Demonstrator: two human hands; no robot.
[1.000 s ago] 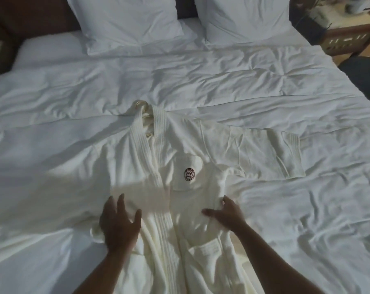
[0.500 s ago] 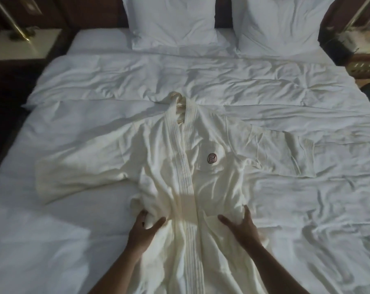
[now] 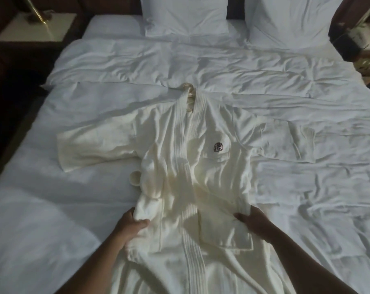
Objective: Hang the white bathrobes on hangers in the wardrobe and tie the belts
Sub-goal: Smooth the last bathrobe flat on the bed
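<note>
The white bathrobe (image 3: 192,170) lay spread on the bed (image 3: 307,187), a hanger (image 3: 189,96) already at its collar. Each grip, left hand (image 3: 131,227) and right hand (image 3: 255,224), pinched a waist edge. Belt-tying and wardrobe hanging remained, apparently.

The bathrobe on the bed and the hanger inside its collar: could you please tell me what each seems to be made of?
The bathrobe looks like soft cream cotton, matte, perhaps terry or waffle weave: it creases loosely and has stitched ribbed bands down the front. The hanger shows only a pale, smooth curved piece at the collar, possibly light wood or plastic; too little is visible to say. Both hands grip the robe's waist.
</note>
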